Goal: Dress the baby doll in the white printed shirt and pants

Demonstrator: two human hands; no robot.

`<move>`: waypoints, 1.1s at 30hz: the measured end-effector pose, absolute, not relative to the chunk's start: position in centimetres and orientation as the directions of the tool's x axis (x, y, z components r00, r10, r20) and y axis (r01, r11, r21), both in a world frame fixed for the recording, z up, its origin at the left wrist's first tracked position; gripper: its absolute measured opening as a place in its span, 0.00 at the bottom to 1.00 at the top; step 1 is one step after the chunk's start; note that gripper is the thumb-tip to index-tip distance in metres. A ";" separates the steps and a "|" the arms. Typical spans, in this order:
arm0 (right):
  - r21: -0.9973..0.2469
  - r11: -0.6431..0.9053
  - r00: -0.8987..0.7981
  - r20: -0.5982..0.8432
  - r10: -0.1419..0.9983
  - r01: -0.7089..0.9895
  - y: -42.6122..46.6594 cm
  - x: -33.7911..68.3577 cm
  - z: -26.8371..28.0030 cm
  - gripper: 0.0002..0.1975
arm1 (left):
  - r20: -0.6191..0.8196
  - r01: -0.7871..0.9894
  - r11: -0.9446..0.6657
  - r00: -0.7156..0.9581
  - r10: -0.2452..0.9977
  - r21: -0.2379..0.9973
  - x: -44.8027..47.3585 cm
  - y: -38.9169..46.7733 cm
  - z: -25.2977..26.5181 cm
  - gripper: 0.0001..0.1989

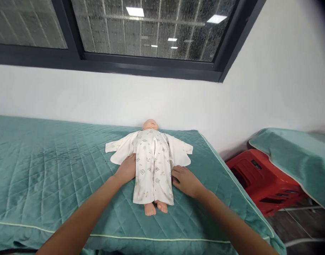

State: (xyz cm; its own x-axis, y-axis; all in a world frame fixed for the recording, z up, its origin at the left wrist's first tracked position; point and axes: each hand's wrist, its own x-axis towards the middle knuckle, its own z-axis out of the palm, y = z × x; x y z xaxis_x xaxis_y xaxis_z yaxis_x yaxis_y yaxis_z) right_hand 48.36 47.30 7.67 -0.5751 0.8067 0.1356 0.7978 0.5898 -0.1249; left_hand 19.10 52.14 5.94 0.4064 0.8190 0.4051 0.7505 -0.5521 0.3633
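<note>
- Fingers of the left hand (127, 167) laid flat and spread against the doll's left flank, gripping nothing; fingers of the right hand (184, 180) likewise loose and flat at the opposite hip, palm down on the quilt.
- Between both hands, the baby doll (151, 124) on its back, dressed in a white printed garment (153, 166), bare feet (155, 208) pointing toward the wearer, head toward the wall.
- Loose trouser legs covering the limbs (easy to catch only cloth): risk of tugging fabric and leaving the body behind, or twisting the garment askew.
- Open side flaps (178, 152) spread on the green quilted bed (45, 166); could bunch under the palms if pressed sideways.
- Right bed edge (231, 177) near, red stool (260, 180) below; an uneven push could slide the doll that way.
</note>
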 end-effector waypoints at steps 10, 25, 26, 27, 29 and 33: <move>-0.161 0.367 -0.303 0.321 0.897 0.916 46.9 48.3 5.7 0.14 | 0.353 0.818 -0.575 0.543 0.762 -0.017 17.0 48.4 4.1 0.13; -0.001 0.498 -0.489 0.185 0.852 0.867 47.6 49.2 6.4 0.08 | 0.398 0.784 -0.613 0.534 0.746 0.097 16.5 48.2 3.5 0.17; -0.008 0.497 -0.488 0.183 0.854 0.868 47.2 49.4 6.5 0.08 | 0.386 0.784 -0.611 0.533 0.753 0.111 16.6 48.1 3.7 0.16; -0.023 0.495 -0.483 0.181 0.857 0.869 46.8 49.5 6.5 0.08 | 0.371 0.780 -0.612 0.534 0.760 0.132 16.6 48.0 3.8 0.15; -0.080 0.489 -0.470 0.181 0.864 0.868 46.4 49.6 6.7 0.09 | 0.347 0.762 -0.617 0.534 0.771 0.198 16.6 47.9 4.1 0.13; -0.331 0.417 -0.340 0.266 0.902 0.847 47.6 50.6 6.7 0.11 | 0.397 0.761 -0.530 0.385 0.833 0.374 15.8 48.6 4.0 0.12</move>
State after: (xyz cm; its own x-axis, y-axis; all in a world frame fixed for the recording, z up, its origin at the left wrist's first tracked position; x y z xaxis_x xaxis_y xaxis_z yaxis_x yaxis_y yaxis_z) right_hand 50.63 47.55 6.66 -0.3398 0.9021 0.2660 0.8467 0.4165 -0.3311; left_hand 15.81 48.61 4.00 0.3855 0.8328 0.3973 0.7609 -0.5304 0.3738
